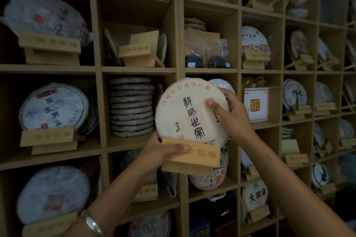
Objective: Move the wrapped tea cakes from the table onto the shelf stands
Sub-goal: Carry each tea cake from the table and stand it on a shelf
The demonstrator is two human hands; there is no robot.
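1. Cake (189, 111): round wrapped tea cake, cream paper with black and red characters, stood upright in a wooden stand (194, 157). Cake and stand were both held in the air in front of the shelf (138, 69), before the upright between two cubbies, not yet set on a board.
2. Left hand (163, 153) gripped the stand from the left, thumb laid across its front lip. Right hand (231, 111) clasped the cake's right edge, thumb pressed on the paper face.
3. Handling, judged: disc looked stiff and dense, probably fairly heavy. The paper wrap looked thin and likely to tear or slide under a thumb. Best hold seemed to be on the rim, with the stand supported from below; cake only leaned in the stand, so it could tip if the stand tilted.
4. Surface: shelf boards were flat, tan, narrow cubbies.
5. Room: dim. Neighbouring cubbies held other cakes on stands, a stack of bare cakes (132, 107), bagged tea (208, 54) and a boxed item (256, 104). Table was not in view.
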